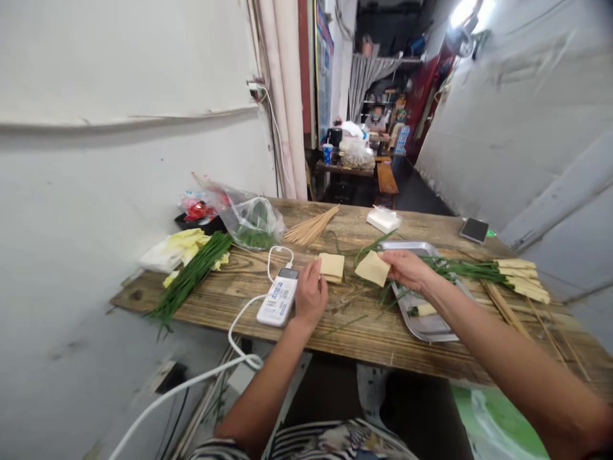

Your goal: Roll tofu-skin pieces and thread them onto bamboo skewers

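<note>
My right hand (405,267) pinches a thin, pale yellow square tofu sheet (373,268) by its right corner, lifted above the table. The sheet is tilted. At the left edge of a small stack of similar tofu sheets (332,266), my left hand (310,295) is partly closed, its fingertips against the stack. Green chives (368,249) lie loose behind and under the held sheet. A metal tray (414,329) stands below my right forearm, with chives and a rolled sheet (424,310) in it.
A white power bank (278,300) with cables lies left of my left hand. Chives (196,271), a plastic bag of greens (258,223) and bamboo skewers (313,225) are farther left and back. Chive rolls (522,278) and a phone (474,230) lie right. A person sits in the background.
</note>
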### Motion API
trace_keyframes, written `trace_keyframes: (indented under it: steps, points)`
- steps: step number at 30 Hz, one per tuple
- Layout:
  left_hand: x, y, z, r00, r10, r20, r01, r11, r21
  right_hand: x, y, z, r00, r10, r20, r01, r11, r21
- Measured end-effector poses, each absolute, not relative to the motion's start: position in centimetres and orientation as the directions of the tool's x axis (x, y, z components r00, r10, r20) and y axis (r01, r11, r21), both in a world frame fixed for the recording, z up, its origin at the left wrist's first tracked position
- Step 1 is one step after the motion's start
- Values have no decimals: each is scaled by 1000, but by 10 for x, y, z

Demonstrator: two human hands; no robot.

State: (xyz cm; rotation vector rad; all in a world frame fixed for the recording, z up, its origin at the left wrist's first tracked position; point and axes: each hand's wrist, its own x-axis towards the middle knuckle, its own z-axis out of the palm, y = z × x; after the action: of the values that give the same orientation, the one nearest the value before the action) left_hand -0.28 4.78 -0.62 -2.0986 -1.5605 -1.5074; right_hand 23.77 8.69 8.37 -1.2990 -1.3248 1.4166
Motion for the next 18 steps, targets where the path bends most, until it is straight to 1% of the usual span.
trace_keyframes:
  steps: [1, 2, 3, 4, 6, 7, 9, 10, 12, 13, 16, 18]
  points:
    - [-3, 44, -4, -22, 652, 758, 778, -466, 422, 236, 76, 81, -167, 985, -48, 203, -13, -979]
    - [-4, 39, -3, -14, 649, 760, 778, -471, 417, 233, 65, 76, -192, 978, 81, 325, 141, -935]
    - [-4, 34, -3, -4, 649, 761, 777, -477, 410, 229, 51, 68, -245, 948, 202, 435, 293, -851]
    - [-3, 28, -3, 15, 650, 760, 775, -488, 402, 225, 37, 57, -322, 898, 301, 509, 432, -744]
    - [-2, 13, -5, 94, 655, 750, 756, -537, 374, 217, 9, 31, -534, 744, 401, 547, 666, -507]
    - [-1, 6, -7, 154, 655, 740, 737, -575, 356, 213, -5, 18, -612, 680, 403, 550, 733, -400]
    - [1, -9, -9, 304, 644, 702, 682, -662, 312, 208, -26, -3, -632, 643, 433, 607, 758, -239]
    - [2, -15, -10, 386, 629, 675, 647, -706, 288, 207, -33, -9, -623, 646, 441, 633, 748, -201]
    - [2, -22, -12, 567, 601, 564, 598, -771, 220, 207, -41, -11, -628, 644, 436, 640, 747, -181]
    - [1, -23, -13, 625, 585, 517, 585, -789, 186, 208, -42, -8, -646, 641, 415, 630, 755, -184]
    - [-1, -20, -16, 694, 549, 466, 568, -815, 116, 221, -33, 14, -698, 641, 319, 615, 765, -191]
    - [-2, -18, -18, 700, 533, 476, 565, -820, 87, 244, -18, 32, -659, 708, 255, 687, 704, -180]
